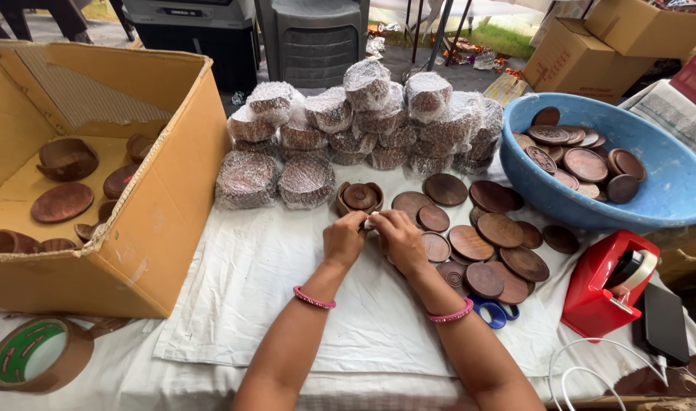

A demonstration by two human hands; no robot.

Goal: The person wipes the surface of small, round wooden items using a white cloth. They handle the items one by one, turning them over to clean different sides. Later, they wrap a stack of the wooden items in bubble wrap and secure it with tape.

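**Both hands pinch a small white piece above the wooden discs**

The left hand [343, 237] and the right hand [400, 239] meet fingertip to fingertip on the white cloth [272, 304] that covers the counter, and together pinch a small white piece [370, 222], probably tape or wrap; it is too small to tell which. It sits between the two thumbs, just in front of a wooden holder [359, 198] with a round disc in it. As a judgement, the step in hand is readying that piece, and the next move calls for a steady pull that keeps it flat and untwisted. Its long axis seems to run left to right, from one hand to the other.

Loose wooden discs [485, 243] lie flat to the right, some overlapping. Behind them stand wrapped stacks [363, 122], with a blue bowl [668, 190] of more discs beside. A red tape dispenser [603, 285], blue scissors [494, 310] and a cardboard box [158, 221] are near.
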